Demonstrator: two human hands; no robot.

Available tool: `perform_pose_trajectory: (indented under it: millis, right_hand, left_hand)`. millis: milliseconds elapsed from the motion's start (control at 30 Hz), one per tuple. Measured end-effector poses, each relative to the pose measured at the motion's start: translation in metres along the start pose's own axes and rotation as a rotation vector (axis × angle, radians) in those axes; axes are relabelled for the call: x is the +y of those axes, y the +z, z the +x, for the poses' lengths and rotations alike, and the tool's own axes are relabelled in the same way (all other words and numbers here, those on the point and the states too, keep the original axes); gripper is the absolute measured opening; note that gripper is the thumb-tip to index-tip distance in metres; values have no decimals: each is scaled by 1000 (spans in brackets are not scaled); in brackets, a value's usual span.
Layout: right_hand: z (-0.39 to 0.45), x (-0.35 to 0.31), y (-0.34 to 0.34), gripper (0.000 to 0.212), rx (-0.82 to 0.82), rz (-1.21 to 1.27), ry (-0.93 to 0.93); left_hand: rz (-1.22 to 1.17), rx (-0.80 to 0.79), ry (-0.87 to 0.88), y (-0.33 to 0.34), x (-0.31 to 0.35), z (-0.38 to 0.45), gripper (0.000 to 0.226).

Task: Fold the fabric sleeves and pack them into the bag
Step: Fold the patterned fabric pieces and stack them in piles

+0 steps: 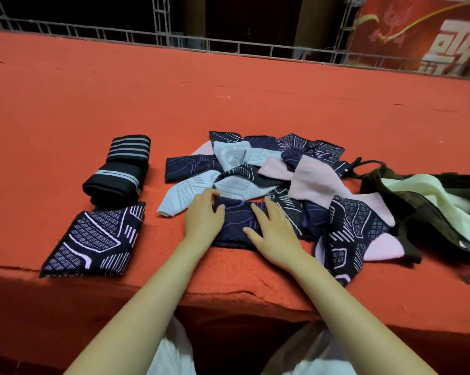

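Note:
A dark navy patterned sleeve (235, 221) lies flat near the table's front edge. My left hand (202, 216) grips its left end with fingers curled over the top corner. My right hand (273, 231) presses flat on its right part with fingers spread. Behind them lies a loose pile of navy, pale blue and pink sleeves (255, 169). A folded navy patterned sleeve (95, 242) sits at the front left. A folded black striped sleeve (120, 171) lies behind it. The dark olive bag (407, 196) with a pale green lining lies open at the right.
The red felt table (93, 90) stretches far back to a metal railing (160, 31). Its front edge (228, 296) runs just under my forearms. A red banner (431, 36) hangs at the back right.

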State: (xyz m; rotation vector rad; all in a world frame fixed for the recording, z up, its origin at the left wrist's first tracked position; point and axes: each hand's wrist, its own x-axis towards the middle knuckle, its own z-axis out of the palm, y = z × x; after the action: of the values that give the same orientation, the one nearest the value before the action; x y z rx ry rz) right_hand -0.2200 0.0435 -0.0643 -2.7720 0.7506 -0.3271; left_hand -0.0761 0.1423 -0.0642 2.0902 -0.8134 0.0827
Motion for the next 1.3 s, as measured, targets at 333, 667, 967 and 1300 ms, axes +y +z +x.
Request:
perform_pose_trajectory:
  millis: [333,667,967,1300]
  right_hand:
    - [2,-26,-22,43,96,989,309]
    - [23,-156,-6,17,-244,1355,66]
    - [32,-209,31,31,-202,1090,124]
    - [59,-87,8,24,185,646,130]
  left_hand:
    - [-215,-158,-61,-48,16,-17,55]
    - [18,83,-75,-188,-18,-31,47]
    - [624,-49,-245,-208,-93,-41,56]
    - [206,-8,193,-133,-20,-1,30]
